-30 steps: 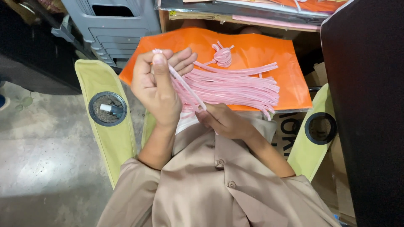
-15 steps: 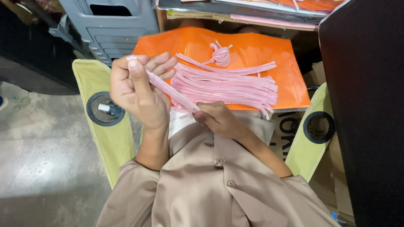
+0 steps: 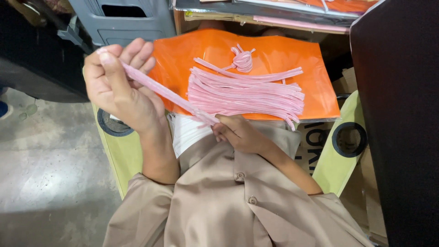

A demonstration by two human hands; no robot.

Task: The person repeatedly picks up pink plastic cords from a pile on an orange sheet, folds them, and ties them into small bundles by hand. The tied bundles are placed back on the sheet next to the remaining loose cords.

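The left hand (image 3: 120, 89) has drifted further toward the upper left of the frame than it was a second ago, drawing the pink strip (image 3: 164, 93) out longer and tauter between the two hands. Its thumb and fingers are pressed together on the strip's upper end, while the right hand (image 3: 238, 133), at centre frame and hardly moved, pinches the lower end just at the near edge of the orange sheet (image 3: 274, 55). The strip now runs as a straight diagonal from upper left down to centre, lifted clear of the pile of pink strips (image 3: 247, 93) lying across the sheet; judging by the tension, the piece is being pulled straight or smoothed. A small knotted pink bundle (image 3: 242, 59) sits just above the pile, unchanged. Pale green chair arms (image 3: 340, 160) flank the lap at both sides.
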